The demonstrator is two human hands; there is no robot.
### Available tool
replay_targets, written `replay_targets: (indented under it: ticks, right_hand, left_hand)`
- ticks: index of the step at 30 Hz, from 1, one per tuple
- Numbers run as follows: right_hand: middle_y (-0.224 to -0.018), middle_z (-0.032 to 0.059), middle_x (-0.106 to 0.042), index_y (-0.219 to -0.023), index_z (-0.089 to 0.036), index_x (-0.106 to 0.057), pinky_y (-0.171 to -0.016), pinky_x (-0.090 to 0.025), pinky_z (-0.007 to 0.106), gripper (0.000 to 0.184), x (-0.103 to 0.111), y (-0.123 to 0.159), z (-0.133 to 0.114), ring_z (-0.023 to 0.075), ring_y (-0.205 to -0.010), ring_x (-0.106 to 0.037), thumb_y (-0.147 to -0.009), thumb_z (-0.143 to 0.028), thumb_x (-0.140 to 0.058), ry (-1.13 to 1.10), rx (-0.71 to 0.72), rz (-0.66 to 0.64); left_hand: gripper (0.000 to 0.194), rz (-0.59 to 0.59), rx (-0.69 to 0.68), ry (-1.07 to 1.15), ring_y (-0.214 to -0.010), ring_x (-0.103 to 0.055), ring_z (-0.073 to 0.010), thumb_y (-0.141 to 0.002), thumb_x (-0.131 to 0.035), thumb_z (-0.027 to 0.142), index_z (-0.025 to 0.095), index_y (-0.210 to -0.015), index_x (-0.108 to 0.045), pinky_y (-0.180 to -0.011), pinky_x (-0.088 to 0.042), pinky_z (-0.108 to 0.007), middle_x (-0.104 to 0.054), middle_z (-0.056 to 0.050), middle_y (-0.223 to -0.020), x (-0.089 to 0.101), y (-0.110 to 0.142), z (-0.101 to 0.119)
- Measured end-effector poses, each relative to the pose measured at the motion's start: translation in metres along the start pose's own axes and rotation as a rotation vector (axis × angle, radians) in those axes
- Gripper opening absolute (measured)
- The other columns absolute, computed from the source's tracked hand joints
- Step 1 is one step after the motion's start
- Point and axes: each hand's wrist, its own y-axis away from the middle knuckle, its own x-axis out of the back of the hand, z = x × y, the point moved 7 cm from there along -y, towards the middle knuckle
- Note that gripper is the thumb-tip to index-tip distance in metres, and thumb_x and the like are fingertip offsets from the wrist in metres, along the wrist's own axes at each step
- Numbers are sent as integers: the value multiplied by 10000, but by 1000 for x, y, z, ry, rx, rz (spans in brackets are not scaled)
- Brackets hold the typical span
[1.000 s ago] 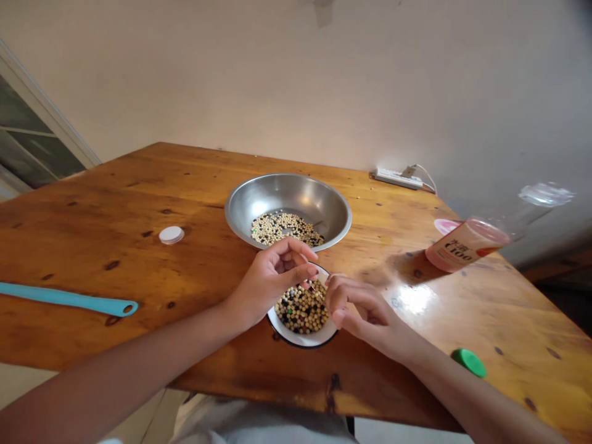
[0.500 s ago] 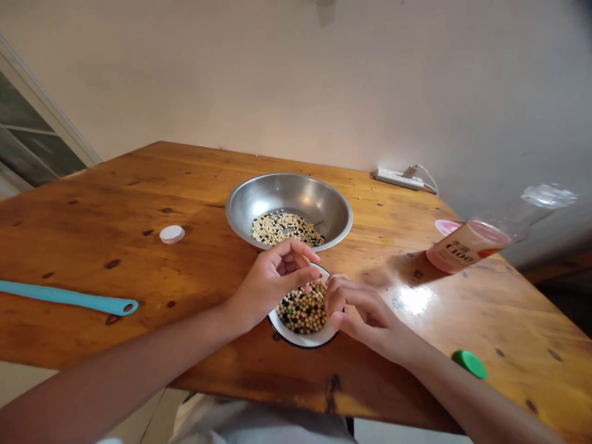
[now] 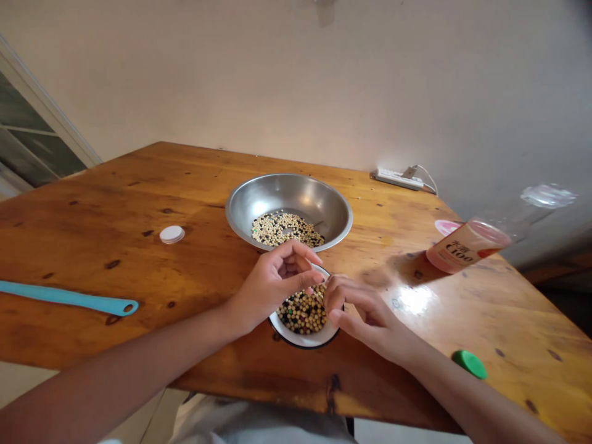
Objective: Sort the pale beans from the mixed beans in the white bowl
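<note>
We see a small white bowl (image 3: 303, 340) with a dark rim on the wooden table (image 3: 208, 179), between the person's hands and just this side of the steel basin (image 3: 287, 191). Small, round, bead-like pieces (image 3: 303, 311) fill its middle: mostly cream or tan, many black, a few green, the pale wall showing below them. The basin, wide, shiny and grey, holds a similar thin scatter on its floor. Over the bowl's far left side hangs the left hand (image 3: 272, 280), thumb and forefinger apart at the tips; the right hand (image 3: 363, 308) curls its fingers inward at the right rim. We cannot tell whether either pinches anything tiny.
</note>
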Motion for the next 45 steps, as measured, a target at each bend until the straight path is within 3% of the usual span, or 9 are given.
replay_targets:
  ticks: [6, 12, 28, 35, 41, 45]
  right_hand:
    - [-728, 19, -614, -729, -204, -528, -748, -413, 342, 251, -5, -2, -3, 165, -715, -553, -966, -275, -487, 226, 131, 19]
    - [-766, 32, -628, -772, -205, -560, -777, -426, 354, 163, -10, -1, -5, 181, -765, -550, -931, -217, -525, 305, 182, -28]
    - [-810, 37, -637, -829, -204, -582, -752, -460, 317, 122, 0, 1, -3, 171, -786, -586, -944, -209, -540, 206, 134, 58]
    - [-795, 38, -632, -805, -200, -588, -738, -470, 309, 201, 0, 0, -3, 163, -774, -599, -972, -278, -509, 215, 126, 57]
    - [-801, 35, -626, -802, -191, -598, -712, -469, 270, 198, 2, 2, 3, 150, -774, -591, -964, -283, -533, 169, 82, 84]
    - [-789, 29, -607, -775, -188, -592, -702, -468, 248, 235, 6, 2, 7, 139, -762, -590, -969, -301, -523, 114, 40, 117]
  left_hand:
    - [252, -27, -18, -34, -582, -569, -70, -735, -786, 313, 171, -849, -612, -593, -448, -178, -599, 44, -646, -4, 2, 3]
    - [247, -48, 0, -116, -616, -581, -102, -762, -755, 352, 175, -877, -627, -614, -450, -212, -614, 23, -672, -3, 5, 0]
    - [195, -41, 16, -72, -658, -580, -91, -802, -720, 329, 168, -781, -614, -653, -463, -192, -624, 19, -693, -4, 4, 0]
    - [188, 17, -47, -112, -667, -555, -84, -810, -712, 331, 168, -793, -619, -638, -446, -176, -611, 22, -709, -2, 7, 5]
    - [167, 119, -68, -7, -595, -526, -48, -828, -696, 330, 178, -817, -627, -584, -435, -149, -582, 46, -702, 6, 5, 2]
    - [143, 97, -39, -47, -599, -530, -46, -815, -710, 326, 188, -848, -690, -593, -439, -146, -632, 36, -733, 5, 4, 0]
